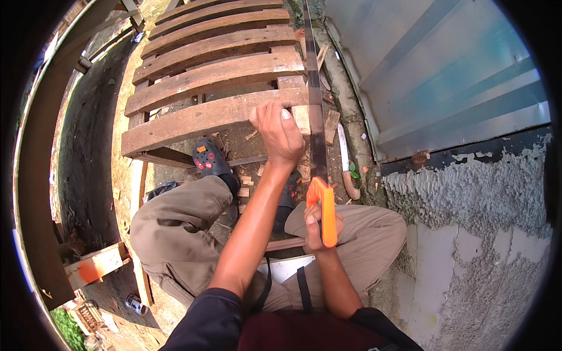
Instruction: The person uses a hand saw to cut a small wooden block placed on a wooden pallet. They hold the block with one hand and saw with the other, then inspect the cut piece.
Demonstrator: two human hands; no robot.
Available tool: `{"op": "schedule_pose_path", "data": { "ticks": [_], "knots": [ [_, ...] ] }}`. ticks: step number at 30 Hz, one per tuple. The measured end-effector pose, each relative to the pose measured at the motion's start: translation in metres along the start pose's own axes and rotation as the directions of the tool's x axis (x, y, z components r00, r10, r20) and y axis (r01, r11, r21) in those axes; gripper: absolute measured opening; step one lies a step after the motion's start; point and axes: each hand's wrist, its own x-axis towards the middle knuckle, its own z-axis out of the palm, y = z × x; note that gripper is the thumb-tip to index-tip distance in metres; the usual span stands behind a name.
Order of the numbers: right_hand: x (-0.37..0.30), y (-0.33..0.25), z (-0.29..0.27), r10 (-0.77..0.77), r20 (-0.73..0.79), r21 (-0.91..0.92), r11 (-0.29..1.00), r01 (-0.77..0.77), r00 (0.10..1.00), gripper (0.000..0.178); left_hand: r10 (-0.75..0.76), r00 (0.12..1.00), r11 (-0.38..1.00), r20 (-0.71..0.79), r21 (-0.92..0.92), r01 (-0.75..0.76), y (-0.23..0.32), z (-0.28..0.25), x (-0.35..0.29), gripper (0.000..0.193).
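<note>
My right hand (321,227) is wrapped round the orange handle (325,210) of a handsaw. The saw's long blade (316,111) points away from me, its flat side nearly edge-on to my view. Close by on the left, my left hand (280,131) is closed on a piece of wood (301,119) at the right end of the nearest bench slat (193,120). The light end of that wood shows just beside the blade; whether the teeth touch it I cannot tell. My fingers hide the rest of the piece.
A slatted wooden bench (216,38) stretches ahead. On the ground right of the saw lies a machete (344,152), with wood offcuts (244,184) scattered between my feet. A metal sheet (439,76) and a rough plastered wall (468,193) stand close on the right. A can (136,304) lies lower left.
</note>
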Motion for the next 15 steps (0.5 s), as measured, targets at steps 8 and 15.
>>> {"op": "schedule_pose_path", "data": {
  "ticks": [8, 15],
  "knots": [
    [-0.044, 0.03, 0.007, -0.078, 0.02, -0.026, 0.997, 0.078, 0.997, 0.012, -0.012, 0.999, 1.0, 0.051, 0.015, 0.011, -0.002, -0.006, 0.003, 0.033],
    [-0.022, 0.028, -0.006, -0.176, 0.007, -0.119, 0.977, 0.175, 0.984, 0.019, 0.037, 0.999, 0.999, 0.013, 0.034, -0.037, -0.003, 0.001, 0.001, 0.034]
  ]
}}
